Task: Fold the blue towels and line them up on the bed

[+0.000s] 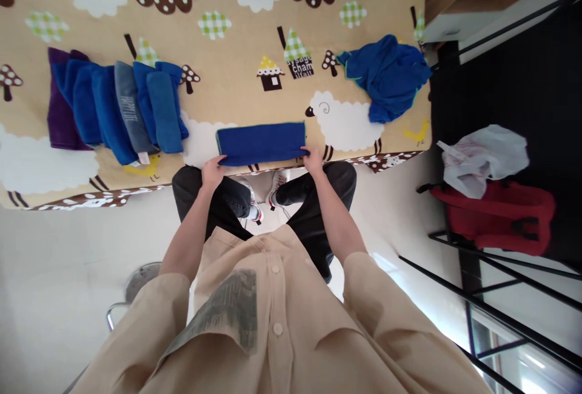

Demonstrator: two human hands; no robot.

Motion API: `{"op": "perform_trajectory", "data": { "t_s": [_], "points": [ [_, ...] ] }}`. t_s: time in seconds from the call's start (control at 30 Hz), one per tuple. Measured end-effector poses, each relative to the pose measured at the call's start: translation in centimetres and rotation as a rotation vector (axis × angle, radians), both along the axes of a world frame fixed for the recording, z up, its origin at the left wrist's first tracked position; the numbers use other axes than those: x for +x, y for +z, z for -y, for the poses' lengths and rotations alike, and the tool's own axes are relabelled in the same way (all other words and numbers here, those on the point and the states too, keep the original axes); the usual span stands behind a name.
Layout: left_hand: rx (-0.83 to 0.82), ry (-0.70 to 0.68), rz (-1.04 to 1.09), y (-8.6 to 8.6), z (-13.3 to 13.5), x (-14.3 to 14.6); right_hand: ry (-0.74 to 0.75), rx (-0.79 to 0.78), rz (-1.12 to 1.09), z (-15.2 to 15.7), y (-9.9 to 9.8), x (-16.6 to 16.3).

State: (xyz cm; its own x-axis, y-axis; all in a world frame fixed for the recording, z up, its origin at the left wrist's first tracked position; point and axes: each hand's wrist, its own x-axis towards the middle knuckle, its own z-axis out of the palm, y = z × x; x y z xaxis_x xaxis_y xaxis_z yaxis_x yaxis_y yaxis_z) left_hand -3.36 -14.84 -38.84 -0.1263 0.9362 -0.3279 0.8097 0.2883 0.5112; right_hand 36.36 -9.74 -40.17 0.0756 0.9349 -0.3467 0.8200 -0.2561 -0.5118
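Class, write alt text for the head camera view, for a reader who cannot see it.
Both hands, left hand and right hand, grip the near corners of a folded blue towel on a cartoon-print tablecloth. A row of folded towels lies to the left, a crumpled blue cloth to the right.

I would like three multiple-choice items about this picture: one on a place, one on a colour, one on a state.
1. Where does the crumpled blue cloth lie?
A. near the table's right end
B. on the floor
C. on the row of folded towels

2. Which colour is the towel at the far left of the row of folded towels?
A. yellow
B. purple
C. white

3. How is the blue towel that the left hand and right hand touch?
A. rolled up
B. hanging from a hook
C. folded flat on the table

Key: 1 A, it lies by the right edge; 2 B, the purple towel ends the row; 3 C, a flat rectangle with a hand at each near corner.
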Motion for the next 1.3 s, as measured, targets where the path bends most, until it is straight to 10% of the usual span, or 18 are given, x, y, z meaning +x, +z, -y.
{"op": "perform_trajectory", "data": {
  "t_s": [0.2,1.3],
  "points": [
    [-0.007,0.127,0.087,-1.9,-1.7,-0.6,-0.192,-0.012,-0.097,-1.3,-1.5,0.4],
    [0.044,0.238,0.04,-3.6,-1.7,-1.1,-0.233,0.013,0.105,-0.9,-2.4,0.7]
  ]
}}
